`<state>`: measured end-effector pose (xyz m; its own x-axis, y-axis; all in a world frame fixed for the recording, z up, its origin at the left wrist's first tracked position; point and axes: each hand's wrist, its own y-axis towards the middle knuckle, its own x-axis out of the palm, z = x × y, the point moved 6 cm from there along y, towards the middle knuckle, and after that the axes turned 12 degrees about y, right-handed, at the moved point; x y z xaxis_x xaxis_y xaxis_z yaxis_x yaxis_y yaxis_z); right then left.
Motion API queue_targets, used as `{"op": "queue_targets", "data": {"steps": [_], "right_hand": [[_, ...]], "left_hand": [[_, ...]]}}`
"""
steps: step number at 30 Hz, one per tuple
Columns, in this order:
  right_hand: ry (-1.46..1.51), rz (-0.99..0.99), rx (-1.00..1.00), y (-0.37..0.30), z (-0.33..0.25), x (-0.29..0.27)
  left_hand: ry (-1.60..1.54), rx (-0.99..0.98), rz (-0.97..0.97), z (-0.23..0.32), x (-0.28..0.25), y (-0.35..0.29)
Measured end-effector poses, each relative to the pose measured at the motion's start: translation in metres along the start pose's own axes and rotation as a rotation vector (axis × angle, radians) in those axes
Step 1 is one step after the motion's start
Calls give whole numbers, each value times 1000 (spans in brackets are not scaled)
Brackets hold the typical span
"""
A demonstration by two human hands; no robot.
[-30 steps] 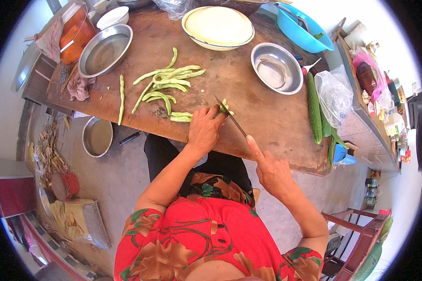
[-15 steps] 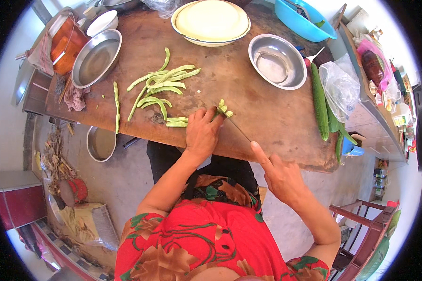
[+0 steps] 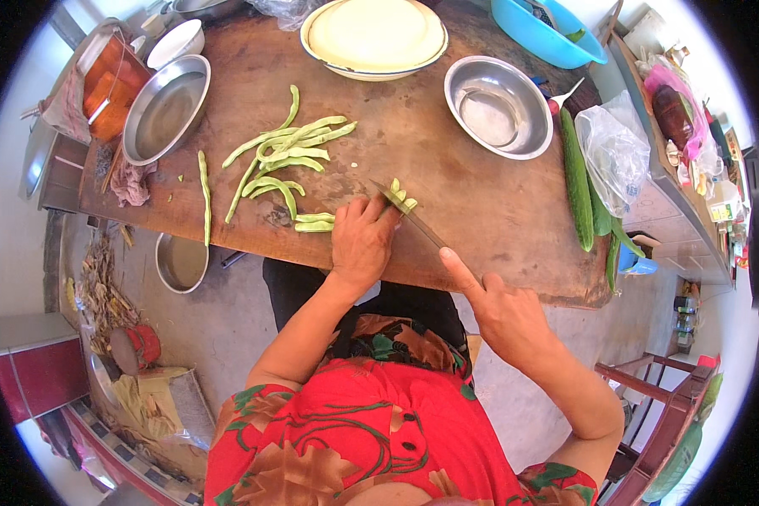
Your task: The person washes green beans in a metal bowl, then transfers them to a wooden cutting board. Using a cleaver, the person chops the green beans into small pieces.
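Note:
My left hand (image 3: 363, 240) presses several green beans (image 3: 314, 223) flat on the wooden table (image 3: 253, 221) near its front edge, fingers curled over them. The bean ends stick out on the left side of that hand. In my right hand (image 3: 506, 319) is a knife (image 3: 423, 228), its handle mostly hidden in the grip and the index finger stretched along its back. The blade lies slanted just right of my left fingertips, with short cut bean pieces (image 3: 402, 196) against its far side. A loose pile of whole beans (image 3: 291, 152) lies farther left, one long bean (image 3: 205, 198) apart from it.
A steel bowl (image 3: 538, 139) stands at the back right, near cucumbers (image 3: 575, 185) and a clear plastic bag (image 3: 612, 156). A cream enamel basin (image 3: 375, 72) and a blue basin (image 3: 548, 44) sit along the far side. Another steel basin (image 3: 181, 128) is at left, beside a cloth (image 3: 131, 182).
The knife blade has shifted slightly and now shows more of its flat side beside the cut pieces. My left hand still holds the beans in about the same place.

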<state>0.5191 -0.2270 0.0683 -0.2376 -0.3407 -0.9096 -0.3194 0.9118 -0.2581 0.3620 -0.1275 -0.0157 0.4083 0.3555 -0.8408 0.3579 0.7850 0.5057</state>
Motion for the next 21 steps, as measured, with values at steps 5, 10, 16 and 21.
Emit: {"op": "queue_targets", "data": {"steps": [5,10,16,21], "right_hand": [[-1,8,-19,3,-1,4],[-19,86,-62,18,5,23],[107,115,-40,43,18,27],[306,129,8,45,26,9]], "left_hand": [[-24,-7,-14,-2,1,-1],[-33,-27,-23,-2,1,-5],[-60,-27,29,-4,0,-7],[-53,-12,-12,-4,1,-8]]}}
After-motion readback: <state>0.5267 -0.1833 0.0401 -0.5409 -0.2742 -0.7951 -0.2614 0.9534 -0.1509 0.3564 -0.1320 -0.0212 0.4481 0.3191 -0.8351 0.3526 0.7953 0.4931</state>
